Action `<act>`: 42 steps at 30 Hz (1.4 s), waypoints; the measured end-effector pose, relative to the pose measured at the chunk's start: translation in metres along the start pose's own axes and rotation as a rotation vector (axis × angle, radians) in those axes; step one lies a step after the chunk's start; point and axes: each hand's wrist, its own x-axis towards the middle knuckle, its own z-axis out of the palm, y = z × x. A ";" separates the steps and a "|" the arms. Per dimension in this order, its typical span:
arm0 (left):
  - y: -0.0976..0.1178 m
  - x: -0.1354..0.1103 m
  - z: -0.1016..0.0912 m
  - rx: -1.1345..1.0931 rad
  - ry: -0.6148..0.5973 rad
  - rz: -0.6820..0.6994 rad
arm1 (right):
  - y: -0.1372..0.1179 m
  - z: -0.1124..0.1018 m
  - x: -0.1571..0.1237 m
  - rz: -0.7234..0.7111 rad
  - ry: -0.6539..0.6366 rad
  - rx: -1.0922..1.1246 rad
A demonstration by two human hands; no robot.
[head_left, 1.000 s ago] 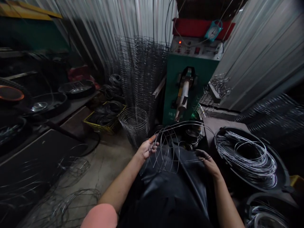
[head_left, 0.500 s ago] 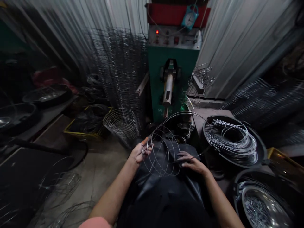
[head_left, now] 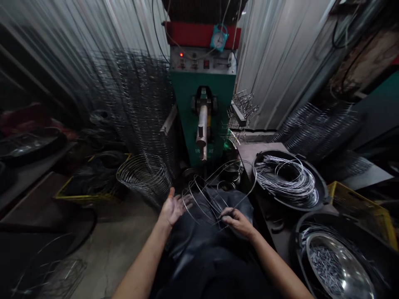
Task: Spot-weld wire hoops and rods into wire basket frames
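We have our left hand (head_left: 172,209) open, fingers spread, just beside the wire basket frame (head_left: 204,198), and our right hand (head_left: 237,222) pinched on its wires. Coiled steel wire (head_left: 286,179) lies in a black tub (head_left: 322,195) to the right.

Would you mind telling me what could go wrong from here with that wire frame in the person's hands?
Only the right hand seems to grip the wire frame, while the left hand is open, so the frame might slip or spring. The thin wire could also scratch the bare skin. Its wide loop sits close to the black tub of coiled wire and might snag there.
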 end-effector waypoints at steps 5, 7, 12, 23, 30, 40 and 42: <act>-0.041 -0.020 -0.014 0.302 0.070 0.426 | -0.013 0.012 0.030 0.012 0.020 0.092; -0.056 -0.030 -0.013 0.394 -0.069 0.468 | -0.018 0.018 0.040 0.000 0.019 0.107; -0.070 -0.030 -0.003 0.413 -0.088 0.522 | -0.026 0.031 0.057 -0.011 0.006 0.154; -0.068 -0.014 -0.007 0.356 0.016 0.489 | -0.009 -0.001 0.069 0.147 0.191 0.694; -0.071 -0.009 -0.008 0.360 -0.010 0.461 | -0.014 -0.014 0.092 0.197 0.420 0.739; -0.049 -0.002 0.013 0.286 0.011 0.475 | -0.033 -0.010 0.105 0.189 0.380 0.660; -0.038 0.002 0.022 0.277 -0.004 0.463 | -0.042 -0.012 0.114 0.173 0.408 0.638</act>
